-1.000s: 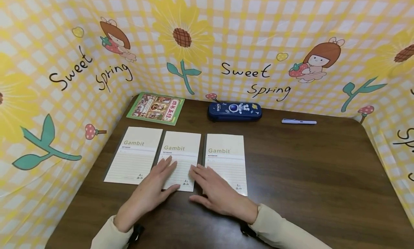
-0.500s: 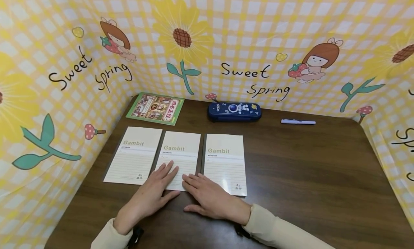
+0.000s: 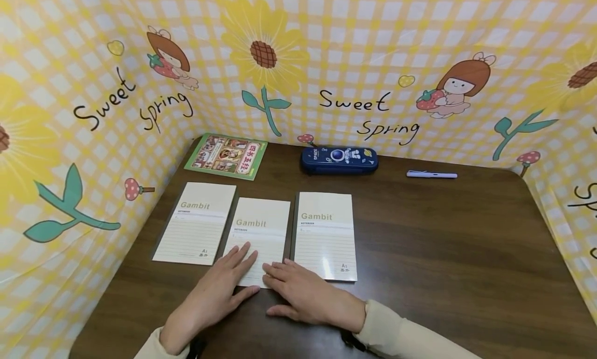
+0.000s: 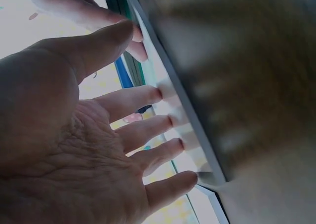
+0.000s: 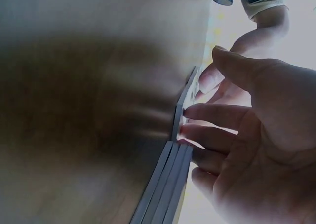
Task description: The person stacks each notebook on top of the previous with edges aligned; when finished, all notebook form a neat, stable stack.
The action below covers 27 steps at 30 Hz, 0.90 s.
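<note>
Three cream notebooks marked "Gambit" lie in a row on the dark wooden table: a left notebook, a middle notebook and a right notebook. The middle one sits a little nearer to me than its neighbours. My left hand rests its straight, spread fingertips on the middle notebook's lower left, thumb by the bottom edge. Opposite it, the fingertips of my right hand press the same cover at its lower right. In the right wrist view, several layered edges show beside the thinner middle notebook.
Behind the row lie a green picture book at left, a navy space-print pencil case and a lilac pen at right. Yellow checked cloth walls in the table's back and sides. Brown tabletop stretches to the right.
The middle notebook has slid towards me, out of line with the outer two. Both hands have drawn back with it; the right hand first shifted left onto its cover.
</note>
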Available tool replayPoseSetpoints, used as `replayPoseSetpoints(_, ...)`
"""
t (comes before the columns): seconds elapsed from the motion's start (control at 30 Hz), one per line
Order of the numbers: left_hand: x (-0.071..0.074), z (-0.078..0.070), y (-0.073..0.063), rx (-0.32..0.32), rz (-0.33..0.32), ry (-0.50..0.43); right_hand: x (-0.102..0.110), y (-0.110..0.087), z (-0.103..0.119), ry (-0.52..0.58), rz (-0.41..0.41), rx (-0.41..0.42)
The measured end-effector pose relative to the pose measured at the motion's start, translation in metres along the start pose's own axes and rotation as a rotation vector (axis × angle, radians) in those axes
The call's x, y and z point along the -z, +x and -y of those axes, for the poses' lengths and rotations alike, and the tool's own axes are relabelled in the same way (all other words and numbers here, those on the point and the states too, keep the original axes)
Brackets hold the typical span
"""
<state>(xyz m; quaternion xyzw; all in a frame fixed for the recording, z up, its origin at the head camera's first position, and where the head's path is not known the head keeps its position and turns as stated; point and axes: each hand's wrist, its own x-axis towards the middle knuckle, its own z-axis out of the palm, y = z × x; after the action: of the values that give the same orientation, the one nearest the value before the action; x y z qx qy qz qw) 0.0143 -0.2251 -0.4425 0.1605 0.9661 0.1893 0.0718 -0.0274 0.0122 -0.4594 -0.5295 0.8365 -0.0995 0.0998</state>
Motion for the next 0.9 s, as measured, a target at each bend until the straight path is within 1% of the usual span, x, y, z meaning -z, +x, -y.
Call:
replayPoseSetpoints(0.23, 0.003, -0.005, -0.011, 0.024, 0.037, -0.010, 0.001, -0.007, 0.007, -0.025, -0.017, 0.053)
replayPoseSetpoints(0.37, 0.004, -0.005, -0.011, 0.033, 0.025, -0.019, 0.002, -0.007, 0.007, 0.009, -0.042, 0.059)
replayPoseSetpoints(0.43, 0.003, -0.004, -0.011, 0.036, 0.012, -0.026, 0.003, -0.008, 0.006, 0.077, -0.055, 0.045)
replayPoseSetpoints(0.57, 0.001, -0.002, -0.009, 0.049, -0.030, -0.052, 0.004, -0.010, 0.005, 0.277, -0.073, -0.019)
replayPoseSetpoints(0.73, 0.001, 0.002, -0.007, 0.080, -0.119, -0.069, 0.007, -0.015, 0.007, 0.503, -0.119, -0.104)
replayPoseSetpoints(0.8, 0.003, 0.003, -0.006, 0.106, -0.157, -0.072, 0.007, -0.017, 0.009, 0.573, -0.135, -0.135)
replayPoseSetpoints(0.9, 0.007, 0.005, -0.005, 0.170, -0.217, -0.092, 0.007, -0.022, 0.012, 0.668, -0.150, -0.189)
